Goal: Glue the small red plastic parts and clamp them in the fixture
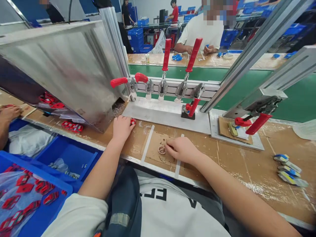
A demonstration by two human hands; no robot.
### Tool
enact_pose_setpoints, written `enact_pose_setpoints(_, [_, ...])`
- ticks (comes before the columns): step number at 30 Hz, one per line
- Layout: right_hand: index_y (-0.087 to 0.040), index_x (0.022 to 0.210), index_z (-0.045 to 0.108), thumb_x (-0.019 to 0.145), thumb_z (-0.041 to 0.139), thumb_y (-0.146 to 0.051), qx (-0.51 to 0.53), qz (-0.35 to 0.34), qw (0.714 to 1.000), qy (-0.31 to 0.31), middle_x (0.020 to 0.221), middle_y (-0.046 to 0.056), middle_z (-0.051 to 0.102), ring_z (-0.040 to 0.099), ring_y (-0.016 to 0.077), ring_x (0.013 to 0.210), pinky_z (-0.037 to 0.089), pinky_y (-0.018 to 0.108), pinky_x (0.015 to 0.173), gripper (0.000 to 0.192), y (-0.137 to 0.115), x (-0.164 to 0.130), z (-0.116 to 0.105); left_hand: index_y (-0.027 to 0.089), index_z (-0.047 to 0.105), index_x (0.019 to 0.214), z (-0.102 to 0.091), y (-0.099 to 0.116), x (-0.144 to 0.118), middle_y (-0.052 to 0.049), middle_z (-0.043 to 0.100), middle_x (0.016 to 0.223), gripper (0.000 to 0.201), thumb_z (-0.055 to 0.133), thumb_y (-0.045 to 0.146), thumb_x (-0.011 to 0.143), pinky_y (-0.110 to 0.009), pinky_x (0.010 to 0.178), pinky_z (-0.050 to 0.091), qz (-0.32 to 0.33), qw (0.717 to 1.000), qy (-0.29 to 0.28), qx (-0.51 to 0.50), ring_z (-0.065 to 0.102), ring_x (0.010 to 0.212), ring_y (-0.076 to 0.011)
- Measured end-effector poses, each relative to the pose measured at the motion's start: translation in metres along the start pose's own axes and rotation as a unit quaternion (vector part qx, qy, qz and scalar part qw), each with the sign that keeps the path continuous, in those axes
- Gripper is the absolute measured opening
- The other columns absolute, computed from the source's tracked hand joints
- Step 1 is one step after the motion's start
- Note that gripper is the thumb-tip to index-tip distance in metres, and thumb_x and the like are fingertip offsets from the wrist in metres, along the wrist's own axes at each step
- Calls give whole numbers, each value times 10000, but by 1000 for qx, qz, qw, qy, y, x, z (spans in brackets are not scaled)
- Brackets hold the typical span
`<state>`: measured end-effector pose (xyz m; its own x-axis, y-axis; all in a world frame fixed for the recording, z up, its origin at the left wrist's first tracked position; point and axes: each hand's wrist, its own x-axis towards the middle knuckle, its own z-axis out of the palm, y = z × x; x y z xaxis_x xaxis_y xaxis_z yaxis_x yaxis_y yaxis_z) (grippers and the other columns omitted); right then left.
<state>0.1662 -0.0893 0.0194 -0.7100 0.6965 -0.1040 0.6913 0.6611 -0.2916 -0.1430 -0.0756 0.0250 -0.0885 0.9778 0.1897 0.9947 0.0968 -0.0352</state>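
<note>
Bins (74, 154) of blue plastic sit closest, down at the left; I count two, and the nearer one holds many small red parts (23, 194) under a clear bag. The table (247, 164) is brown cardboard, and its near edge runs right past the person's shirt.

Two hands rest on it. The left hand (122, 126) lies flat-ish with its fingertips touching one small red part (133, 121), pinching it lightly at the tips. The right hand (181, 149) is curled, fingers close together, pressing down just beside one small round ring (162, 150); I cannot tell if it grips the ring. Two white strips (147, 144) lie on the table, one on each side of the ring, making a little lane.

Far to the right lie about four blue and yellow pieces (287, 168), well apart from the hands, with bare table between.

Behind the hands is a grey plate (168, 115). Above it a metal rail carries clamps with red handles (166, 54): two lying sideways, two standing up, one low one. One more red clamp (256, 123) sits off to the right. A big shiny metal chute (61, 65) leans in at the left, close to the left hand, with red parts under it.

Past a green belt (296, 95), another person (204, 29) sits at the next table.
</note>
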Motion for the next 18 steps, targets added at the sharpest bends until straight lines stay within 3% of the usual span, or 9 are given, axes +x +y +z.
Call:
enact_pose_setpoints(2, [-209,808,625,1094,419,-370,11,-4,1000,10,788,62,722,615,192,699,224,318,611,387,0,3,4,201,724,1012,-6,12,-2,-163,755,1047,188,674,369,944,-505,997,436,20,997,29,-76,610,1136,-385])
enact_pose_setpoints(4, [-208,826,617,1091,430,-376,22,-13,999,28,801,61,713,609,189,719,238,313,621,366,0,6,8,215,717,1089,-10,33,-3,-114,750,1091,211,696,353,930,-451,1004,474,58,976,39,-208,644,1108,-321])
enact_pose_setpoints(8, [-211,737,538,1051,466,-331,87,-44,994,58,759,39,672,567,170,719,279,295,650,343,2,7,15,197,710,1154,3,89,1,-86,705,1168,316,766,281,854,-327,904,570,120,860,-21,-496,694,1022,-219])
enact_pose_setpoints(11, [-219,645,402,997,489,-334,162,-54,982,79,632,-1,560,463,144,625,268,289,626,381,6,4,20,179,725,1104,29,114,6,-93,681,1163,320,802,224,797,-312,886,591,123,787,-82,-599,708,983,-200])
enact_pose_setpoints(14, [-230,617,314,942,497,-350,251,-49,958,129,552,-40,409,350,123,543,245,286,584,391,15,2,23,172,737,1088,48,118,8,-83,670,1133,324,811,201,774,-295,844,592,115,762,-132,-623,706,908,-171])
enact_pose_setpoints(18, [-240,609,338,932,502,-410,357,48,890,279,547,-47,340,315,122,532,262,283,562,400,32,6,22,179,758,1068,52,113,8,-67,650,1118,328,831,227,752,-254,755,582,114,772,-165,-603,678,832,-132])
